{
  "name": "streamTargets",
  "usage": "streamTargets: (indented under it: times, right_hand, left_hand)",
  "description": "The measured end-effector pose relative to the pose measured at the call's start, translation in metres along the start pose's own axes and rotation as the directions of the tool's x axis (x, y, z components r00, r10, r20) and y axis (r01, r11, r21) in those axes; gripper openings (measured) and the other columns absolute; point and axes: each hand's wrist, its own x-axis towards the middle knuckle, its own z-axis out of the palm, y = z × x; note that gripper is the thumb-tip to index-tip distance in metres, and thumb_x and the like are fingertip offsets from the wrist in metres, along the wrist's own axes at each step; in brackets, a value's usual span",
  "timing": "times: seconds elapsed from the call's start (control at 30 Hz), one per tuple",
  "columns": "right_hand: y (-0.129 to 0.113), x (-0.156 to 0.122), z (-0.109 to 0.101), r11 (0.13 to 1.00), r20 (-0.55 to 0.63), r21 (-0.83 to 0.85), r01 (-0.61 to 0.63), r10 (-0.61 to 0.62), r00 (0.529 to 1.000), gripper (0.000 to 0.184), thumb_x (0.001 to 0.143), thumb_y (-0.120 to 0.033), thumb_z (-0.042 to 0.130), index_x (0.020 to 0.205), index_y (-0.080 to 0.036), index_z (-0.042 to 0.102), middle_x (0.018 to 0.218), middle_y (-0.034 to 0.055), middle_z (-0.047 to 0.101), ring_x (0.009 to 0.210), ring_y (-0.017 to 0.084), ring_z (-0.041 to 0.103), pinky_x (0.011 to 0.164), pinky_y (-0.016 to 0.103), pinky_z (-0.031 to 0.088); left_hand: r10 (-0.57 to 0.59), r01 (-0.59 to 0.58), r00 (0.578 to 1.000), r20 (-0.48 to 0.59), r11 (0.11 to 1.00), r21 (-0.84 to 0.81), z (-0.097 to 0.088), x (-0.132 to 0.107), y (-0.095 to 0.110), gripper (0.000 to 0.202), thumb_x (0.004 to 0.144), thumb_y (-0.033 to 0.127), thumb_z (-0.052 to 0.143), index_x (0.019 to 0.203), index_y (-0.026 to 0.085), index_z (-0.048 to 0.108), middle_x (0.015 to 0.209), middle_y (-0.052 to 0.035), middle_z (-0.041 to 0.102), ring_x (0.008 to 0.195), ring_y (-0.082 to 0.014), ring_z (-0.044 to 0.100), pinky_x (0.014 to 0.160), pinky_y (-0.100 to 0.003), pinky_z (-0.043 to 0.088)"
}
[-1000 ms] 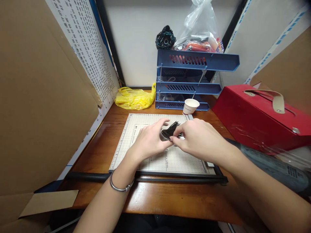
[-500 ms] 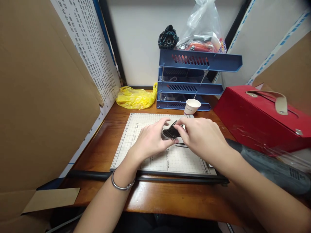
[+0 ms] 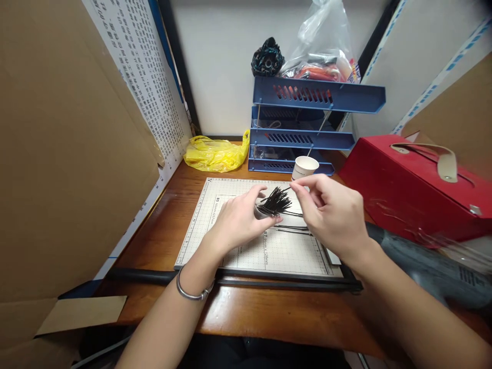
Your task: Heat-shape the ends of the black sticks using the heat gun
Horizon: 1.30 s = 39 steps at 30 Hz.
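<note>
My left hand (image 3: 241, 218) is curled around a small, mostly hidden greyish container (image 3: 260, 213). Out of its top fans a dense bunch of thin black strips (image 3: 277, 201), which look like wires or twist ties. To the right of it, my right hand (image 3: 333, 210) is closed in a pinch on the end of one thin black strip (image 3: 286, 188), which still reaches to the bunch. Below the hands, several loose black strips (image 3: 294, 228) lie on the cream gridded board of a paper trimmer (image 3: 230, 251).
Behind the board stand a white paper cup (image 3: 305, 166), a blue tiered tray (image 3: 319, 97) and a yellow plastic bag (image 3: 217, 155). A red box (image 3: 415, 189) with a strap is at the right, near a grey tool-like object (image 3: 430, 271). Cardboard (image 3: 69, 154) walls the left side.
My right hand has drawn back to the right from the bunch, with a black strip in its pinch. The bunch now shows more fully. My left hand has hardly moved.
</note>
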Motion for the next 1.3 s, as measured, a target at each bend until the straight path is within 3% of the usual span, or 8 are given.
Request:
streamTargets:
  times: [0.23, 0.33, 0.47, 0.57, 0.67, 0.87, 1.07, 1.3]
  right_hand:
    - [0.001, 0.016, -0.054, 0.982, -0.228, 0.030, -0.188, 0.189, 0.955, 0.020, 0.097, -0.037, 0.063, 0.090, -0.020, 0.071, 0.057, -0.0022, 0.041, 0.052, 0.013, 0.036, 0.052, 0.032, 0.031]
    - [0.014, 0.024, -0.072, 0.959, -0.083, -0.130, -0.252, 0.243, 0.967, 0.022, 0.098, -0.039, 0.060, 0.087, -0.023, 0.070, 0.059, 0.0003, 0.047, 0.054, 0.014, 0.039, 0.057, 0.033, 0.034]
    - [0.035, 0.033, -0.066, 0.961, 0.171, -0.250, -0.115, 0.161, 0.972, 0.016, 0.096, -0.029, 0.061, 0.087, -0.019, 0.070, 0.062, 0.0024, 0.060, 0.056, 0.015, 0.050, 0.060, 0.032, 0.037]
    - [0.047, 0.041, -0.052, 0.932, 0.485, -0.337, 0.133, 0.051, 0.873, 0.016, 0.097, -0.028, 0.059, 0.092, -0.018, 0.070, 0.070, 0.0041, 0.066, 0.061, 0.017, 0.053, 0.061, 0.032, 0.031]
    - [0.049, 0.050, -0.040, 0.879, 0.719, -0.289, 0.379, -0.062, 0.692, 0.016, 0.094, -0.020, 0.059, 0.081, -0.019, 0.067, 0.067, 0.0024, 0.064, 0.054, 0.015, 0.047, 0.058, 0.032, 0.023]
    - [0.026, 0.049, -0.012, 0.715, 0.873, -0.155, 0.682, -0.224, 0.433, 0.022, 0.083, 0.003, 0.059, 0.077, -0.015, 0.068, 0.064, 0.0043, 0.068, 0.052, 0.014, 0.052, 0.055, 0.032, 0.018]
    - [0.008, 0.048, 0.010, 0.699, 0.879, -0.071, 0.712, -0.295, 0.376, 0.022, 0.091, -0.002, 0.056, 0.081, -0.014, 0.073, 0.072, 0.0078, 0.072, 0.065, 0.018, 0.064, 0.058, 0.030, 0.027]
    - [0.010, 0.050, 0.020, 0.732, 0.856, -0.028, 0.681, -0.335, 0.395, 0.023, 0.092, -0.008, 0.054, 0.090, -0.015, 0.076, 0.078, 0.0090, 0.073, 0.068, 0.019, 0.065, 0.060, 0.030, 0.030]
  left_hand:
    - [-0.013, 0.013, 1.000, 0.000, 1.000, -0.017, -0.002, 0.000, -0.001, 0.069, 0.086, 0.059, 0.077, 0.143, 0.029, 0.051, 0.135, -0.0080, 0.071, 0.114, -0.0319, 0.073, 0.091, -0.044, 0.059]
    - [-0.019, 0.019, 1.000, -0.001, 1.000, 0.013, -0.004, -0.001, 0.001, 0.068, 0.086, 0.060, 0.076, 0.141, 0.027, 0.053, 0.135, -0.0094, 0.071, 0.114, -0.0331, 0.073, 0.093, -0.045, 0.059]
    - [-0.040, 0.040, 0.999, 0.000, 0.999, 0.001, -0.004, -0.001, 0.001, 0.069, 0.085, 0.060, 0.077, 0.140, 0.025, 0.054, 0.133, -0.0107, 0.071, 0.111, -0.0338, 0.074, 0.094, -0.047, 0.059]
    - [-0.068, 0.067, 0.998, -0.012, 0.996, -0.060, -0.003, 0.000, -0.002, 0.070, 0.084, 0.060, 0.078, 0.140, 0.024, 0.055, 0.130, -0.0122, 0.073, 0.111, -0.0337, 0.074, 0.092, -0.046, 0.060]
    - [-0.079, 0.078, 0.997, -0.020, 0.994, -0.076, -0.003, 0.001, -0.004, 0.071, 0.083, 0.061, 0.078, 0.139, 0.024, 0.056, 0.128, -0.0124, 0.073, 0.113, -0.0345, 0.073, 0.092, -0.046, 0.060]
    - [-0.108, 0.105, 0.993, -0.044, 0.993, -0.057, -0.005, 0.002, -0.004, 0.065, 0.089, 0.056, 0.073, 0.141, 0.022, 0.054, 0.132, -0.0132, 0.071, 0.116, -0.0334, 0.071, 0.096, -0.047, 0.058]
    - [-0.139, 0.136, 0.989, -0.054, 0.990, -0.046, -0.010, 0.004, -0.001, 0.059, 0.088, 0.051, 0.073, 0.136, 0.022, 0.055, 0.132, -0.0134, 0.070, 0.115, -0.0339, 0.070, 0.097, -0.049, 0.056]
    - [-0.175, 0.166, 0.975, -0.137, 0.983, -0.077, -0.022, 0.019, -0.008, 0.060, 0.084, 0.053, 0.075, 0.131, 0.021, 0.057, 0.136, -0.0132, 0.067, 0.115, -0.0319, 0.068, 0.099, -0.048, 0.054]
